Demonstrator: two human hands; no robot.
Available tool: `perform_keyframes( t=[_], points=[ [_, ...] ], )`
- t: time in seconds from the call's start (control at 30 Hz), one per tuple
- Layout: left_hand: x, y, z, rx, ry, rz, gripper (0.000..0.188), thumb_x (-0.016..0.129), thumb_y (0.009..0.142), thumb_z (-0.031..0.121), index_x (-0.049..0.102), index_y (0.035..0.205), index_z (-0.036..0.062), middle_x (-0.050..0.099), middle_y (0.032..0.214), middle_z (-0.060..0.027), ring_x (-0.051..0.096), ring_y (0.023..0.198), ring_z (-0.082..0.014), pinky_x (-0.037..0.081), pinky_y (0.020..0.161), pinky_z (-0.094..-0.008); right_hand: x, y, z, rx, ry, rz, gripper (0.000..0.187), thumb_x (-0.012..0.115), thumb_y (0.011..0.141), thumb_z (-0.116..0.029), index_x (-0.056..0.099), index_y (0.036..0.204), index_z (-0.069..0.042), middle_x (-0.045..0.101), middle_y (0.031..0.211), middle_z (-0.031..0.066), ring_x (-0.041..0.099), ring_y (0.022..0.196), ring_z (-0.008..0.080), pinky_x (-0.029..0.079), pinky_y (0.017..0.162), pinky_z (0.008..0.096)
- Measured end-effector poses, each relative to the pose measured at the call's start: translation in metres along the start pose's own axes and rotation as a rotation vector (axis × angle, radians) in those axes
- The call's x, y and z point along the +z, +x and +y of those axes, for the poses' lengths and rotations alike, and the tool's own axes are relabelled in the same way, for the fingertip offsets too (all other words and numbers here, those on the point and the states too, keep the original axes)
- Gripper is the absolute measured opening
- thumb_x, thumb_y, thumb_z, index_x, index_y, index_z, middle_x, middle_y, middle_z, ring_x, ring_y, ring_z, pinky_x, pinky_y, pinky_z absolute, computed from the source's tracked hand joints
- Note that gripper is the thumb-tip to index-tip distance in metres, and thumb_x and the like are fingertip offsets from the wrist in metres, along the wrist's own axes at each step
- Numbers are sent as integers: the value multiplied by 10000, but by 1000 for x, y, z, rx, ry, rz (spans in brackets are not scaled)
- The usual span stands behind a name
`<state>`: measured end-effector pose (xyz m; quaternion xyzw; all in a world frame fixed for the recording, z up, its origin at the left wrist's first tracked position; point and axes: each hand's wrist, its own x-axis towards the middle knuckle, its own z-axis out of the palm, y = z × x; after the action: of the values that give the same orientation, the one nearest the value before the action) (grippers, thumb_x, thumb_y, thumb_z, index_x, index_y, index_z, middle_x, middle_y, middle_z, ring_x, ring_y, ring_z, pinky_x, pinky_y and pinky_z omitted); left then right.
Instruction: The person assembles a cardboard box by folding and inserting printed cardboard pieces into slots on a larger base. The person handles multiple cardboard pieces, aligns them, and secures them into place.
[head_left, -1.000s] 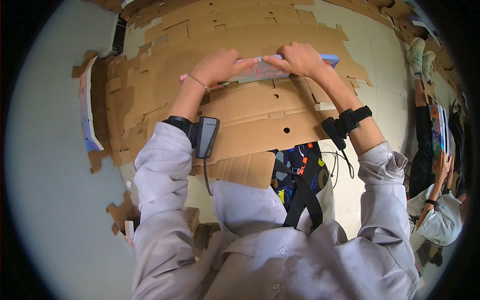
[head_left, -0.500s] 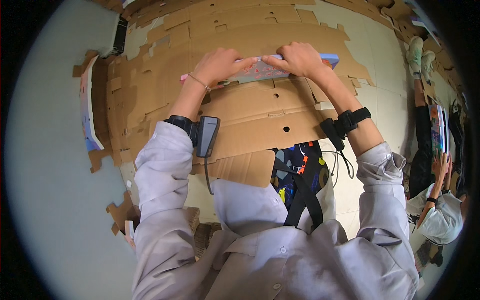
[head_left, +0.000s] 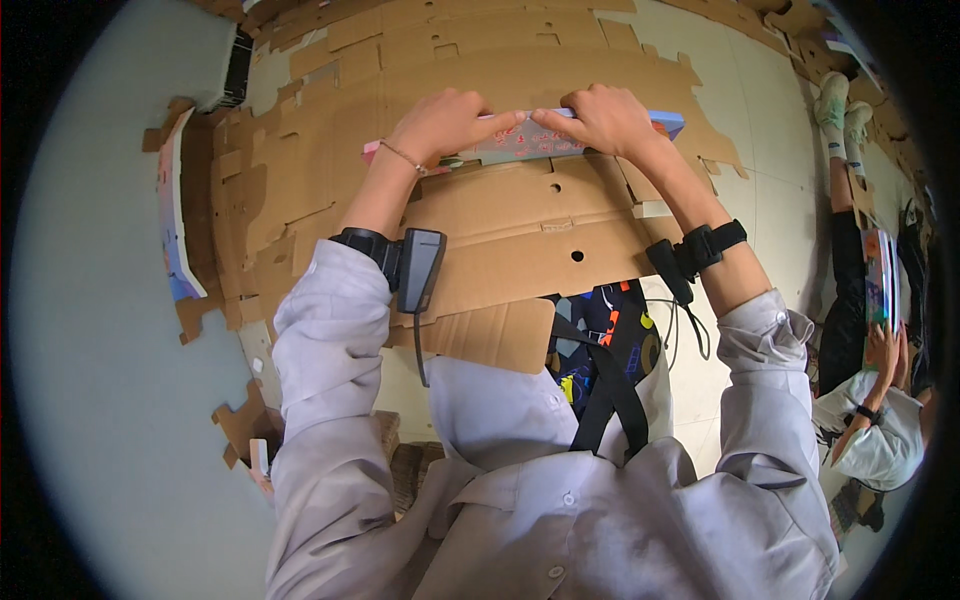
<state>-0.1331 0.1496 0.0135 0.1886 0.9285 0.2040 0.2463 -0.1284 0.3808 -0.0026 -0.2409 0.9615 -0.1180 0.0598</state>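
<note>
Out in front of me, a long, narrow printed carton [head_left: 518,143] stands on edge on the flattened cardboard. It is pink at its left end, blue at its right, and greyish with red print between. My left hand [head_left: 442,128] grips its top edge left of the middle, the thumb along the near side and the fingers curled over to the back. On the other side of the middle, my right hand [head_left: 608,118] holds the same edge in the same way. The two thumb tips nearly meet. The fingertips behind the carton are hidden.
Flattened cardboard sheets [head_left: 500,225] cover the floor before me. Another printed carton [head_left: 178,215] leans by the wall at left. To the right, a seated person [head_left: 882,425] has both hands on a similar carton [head_left: 880,275]. A dark patterned bag [head_left: 610,330] with straps sits near my lap.
Both my hands and the carton have shifted very slightly to the right, grip unchanged. The person at right has moved their hands a little on their carton.
</note>
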Motion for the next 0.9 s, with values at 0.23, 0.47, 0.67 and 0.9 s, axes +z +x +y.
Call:
perform_keyframes(
  t=[0.23, 0.47, 0.67, 0.9],
  points=[
    [-3, -7, 6, -50, 6, 0, 654, 469, 806, 674, 736, 887, 83, 657, 696, -169, 645, 689, -328, 508, 651, -423, -10, -1, -9, 56, -29, -107, 733, 375, 832, -698, 691, 694, -51, 635, 671, 201, 635, 683, 363, 515, 639, 430],
    [-4, -8, 7, -22, 35, 14, 664, 466, 800, 687, 734, 837, 81, 649, 677, -169, 641, 681, -336, 505, 645, -422, -3, -5, -5, 10, -23, 14, 712, 409, 837, -676, 637, 604, -43, 565, 531, 166, 586, 558, 351, 481, 537, 422],
    [-1, -7, 5, -39, 49, 18, 675, 466, 798, 688, 726, 802, 65, 644, 675, -186, 643, 694, -350, 506, 653, -426, -12, -6, -11, 55, -41, -83, 732, 388, 827, -697, 689, 685, -45, 637, 664, 198, 636, 673, 364, 516, 638, 429],
    [2, -10, 4, -33, 54, 30, 667, 458, 794, 689, 734, 830, 83, 653, 698, -188, 648, 714, -352, 510, 672, -427, -3, -8, -9, 5, -46, 50, 696, 434, 831, -672, 635, 607, -44, 561, 516, 162, 588, 542, 345, 479, 518, 413]
  ],
)
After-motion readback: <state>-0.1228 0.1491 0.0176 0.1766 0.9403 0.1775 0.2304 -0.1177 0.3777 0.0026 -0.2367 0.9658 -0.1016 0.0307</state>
